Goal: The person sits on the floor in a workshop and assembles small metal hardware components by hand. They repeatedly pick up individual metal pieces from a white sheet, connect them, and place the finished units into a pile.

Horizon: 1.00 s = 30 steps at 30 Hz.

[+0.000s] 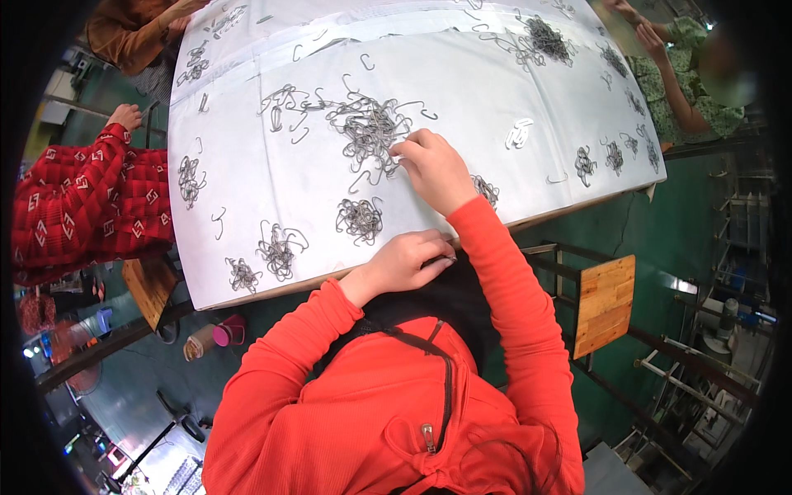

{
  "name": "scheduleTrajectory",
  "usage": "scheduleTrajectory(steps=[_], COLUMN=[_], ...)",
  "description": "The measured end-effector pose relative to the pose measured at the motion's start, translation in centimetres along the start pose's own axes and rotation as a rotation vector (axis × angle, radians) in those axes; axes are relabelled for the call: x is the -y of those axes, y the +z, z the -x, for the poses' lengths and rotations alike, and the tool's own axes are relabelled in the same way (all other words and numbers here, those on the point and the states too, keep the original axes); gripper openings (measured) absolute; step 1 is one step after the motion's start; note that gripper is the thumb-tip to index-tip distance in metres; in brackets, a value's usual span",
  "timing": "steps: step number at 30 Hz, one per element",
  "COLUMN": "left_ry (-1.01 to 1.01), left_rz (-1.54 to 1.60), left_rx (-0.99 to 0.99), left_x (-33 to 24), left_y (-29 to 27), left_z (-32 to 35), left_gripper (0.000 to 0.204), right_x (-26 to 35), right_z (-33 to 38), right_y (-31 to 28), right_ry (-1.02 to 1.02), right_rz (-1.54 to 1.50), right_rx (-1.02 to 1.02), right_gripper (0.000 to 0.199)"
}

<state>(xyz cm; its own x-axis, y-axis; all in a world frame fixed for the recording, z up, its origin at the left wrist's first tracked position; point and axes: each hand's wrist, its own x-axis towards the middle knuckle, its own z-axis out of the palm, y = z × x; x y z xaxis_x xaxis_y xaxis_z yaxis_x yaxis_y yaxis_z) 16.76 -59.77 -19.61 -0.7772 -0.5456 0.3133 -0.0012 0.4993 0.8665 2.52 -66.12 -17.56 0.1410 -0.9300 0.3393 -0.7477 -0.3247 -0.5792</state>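
Note:
A large loose pile of grey metal hooks (367,128), bent from wire, lies on the white-covered table (462,107). At the pile's right edge is my right hand (433,169), thumb and forefinger pinched together on a hook. My left hand (408,262) rests at the table's near edge, its fingers curled closed. Something small and grey shows at its fingertips, too small to make out. Between the hands and the big pile sits a smaller heap of hooks (360,220). Another heap (485,190) is partly hidden behind my right wrist.
More hook heaps (279,250) line the near left edge, with others (585,165) at the right. Small white pieces (518,134) lie right of centre. Co-workers sit around: a red patterned sleeve (91,190) at left, a green sleeve (726,120) at right. A wooden stool (605,305) stands beside me.

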Motion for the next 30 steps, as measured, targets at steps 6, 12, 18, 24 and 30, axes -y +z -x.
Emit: scheduleTrajectory(steps=[6,12,18,24,30], left_ry=[0.019,0.042,-0.033,-0.039,-0.036], left_rz=[0.067,0.082,0.099,0.101,0.117], left_rx=[-0.021,-0.040,0.021,0.015,0.011], left_x=[0.6,0.6,0.3,0.6,0.5], left_y=[0.0,-0.1,-0.4,-0.2,-0.2], left_z=[-0.1,0.1,0.0,0.1,0.0], left_gripper=[0.009,0.009,0.008,0.008,0.008], right_x=[-0.6,0.0,-0.3,-1.0,-1.2], right_z=[-1.0,-0.8,-1.7,-1.3,-0.7], right_y=[1.2,-1.9,-0.2,1.6,-1.9], right_ry=[0.007,0.296,0.313,0.119,0.206], right_rz=[0.373,0.038,0.143,0.419,0.373], right_rx=[0.201,0.280,0.240,0.220,0.160], right_gripper=[0.005,0.013,0.012,0.009,0.005])
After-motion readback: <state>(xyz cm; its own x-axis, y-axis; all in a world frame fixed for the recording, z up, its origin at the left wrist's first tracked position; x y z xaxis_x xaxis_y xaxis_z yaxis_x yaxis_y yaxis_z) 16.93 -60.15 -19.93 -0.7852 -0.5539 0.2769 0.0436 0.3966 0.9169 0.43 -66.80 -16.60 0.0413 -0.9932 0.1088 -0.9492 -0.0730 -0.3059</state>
